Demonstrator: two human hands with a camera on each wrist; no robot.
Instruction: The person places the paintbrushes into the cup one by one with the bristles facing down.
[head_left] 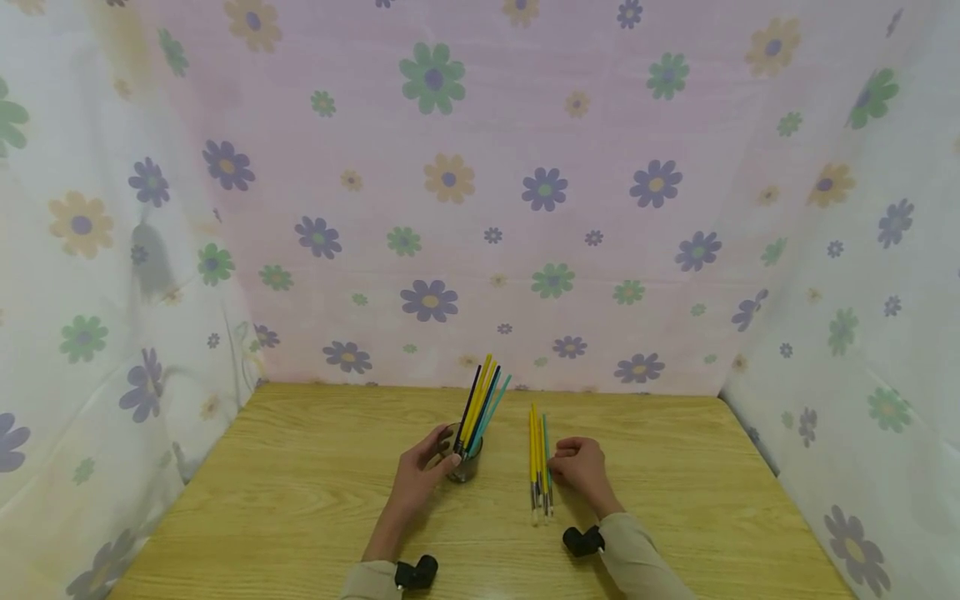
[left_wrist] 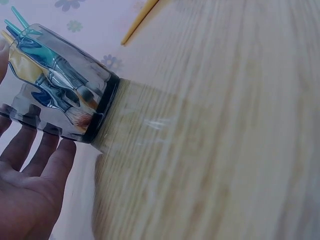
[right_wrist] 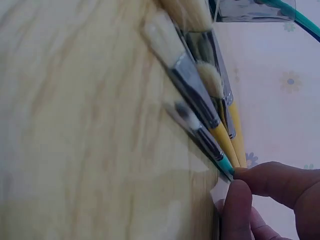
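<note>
A clear cylindrical cup with a dark base (head_left: 464, 472) is gripped at its left side by the left hand (head_left: 422, 477), whose fingers and thumb are curved around the wall. In the cup, slender paintbrushes with dark blue, yellow and teal handles (head_left: 480, 408) are stood handles up, leaning right. To the right of the cup, a slim teal-handled paintbrush (head_left: 547, 437) is pinched between thumb and forefinger of the right hand (head_left: 583, 472), beside yellow-handled paintbrushes with pale bristles (head_left: 534, 454) laid on the tabletop (head_left: 300, 475).

By the left wrist view, brush heads at the cup's base are revealed through the wall, reddish-brown bristles among them; from the head these are hidden. The pinch near the teal brush's metal ferrule is shown closely only by the right wrist view.

The far edge of the wood-grain tabletop is met by floral cloth (head_left: 487, 192), just beyond the upper handle tips. A narrow strip is left between cup and laid brushes; broad stretches are left outside both hands, toward the side edges.
</note>
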